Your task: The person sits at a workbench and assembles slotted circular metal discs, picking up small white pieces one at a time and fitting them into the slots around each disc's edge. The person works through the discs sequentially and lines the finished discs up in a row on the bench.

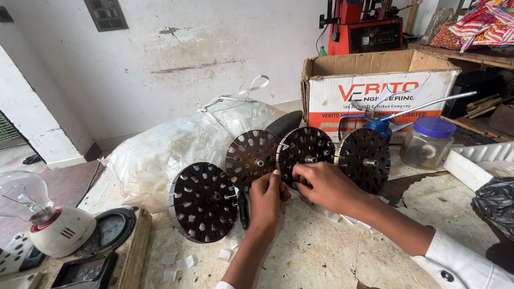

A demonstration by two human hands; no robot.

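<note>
Frame centre: left hand (266, 194) and right hand (321, 184), forearms rising from the bottom edge, meet at the lower rim of the third slotted disc (305, 152) in a row of four. Fingertips of both pinched together on a small white strip (280, 174) at the disc's edge

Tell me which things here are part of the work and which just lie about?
In use: left hand, right hand, third slotted metal disc, small white slip.
Lying about: other discs, plastic bag, cardboard box, light bulb, blue-lidded jar.
</note>
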